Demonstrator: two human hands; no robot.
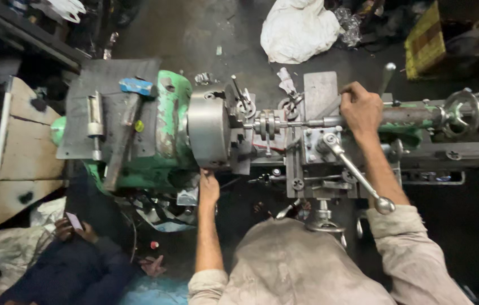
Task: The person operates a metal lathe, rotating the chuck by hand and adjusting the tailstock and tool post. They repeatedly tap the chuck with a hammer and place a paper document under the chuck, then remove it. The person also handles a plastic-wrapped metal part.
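Dark, oily workshop floor surrounds a green lathe [166, 124]. At 12 o'clock lies a white sack [299, 28]; a yellow crate [425, 39] sits at 2. Right hand [361, 108] grips the tailstock barrel [406, 116], fingers curled around it. Left hand [209, 186] touches beneath the steel chuck [208, 129]; its fingers are hidden.

Dim workshop, light falling from above onto the middle of the frame; the steel chuck [208, 129] shines softly. Corners sink into black shadow, edges bow outward, and the lower left looks soft.
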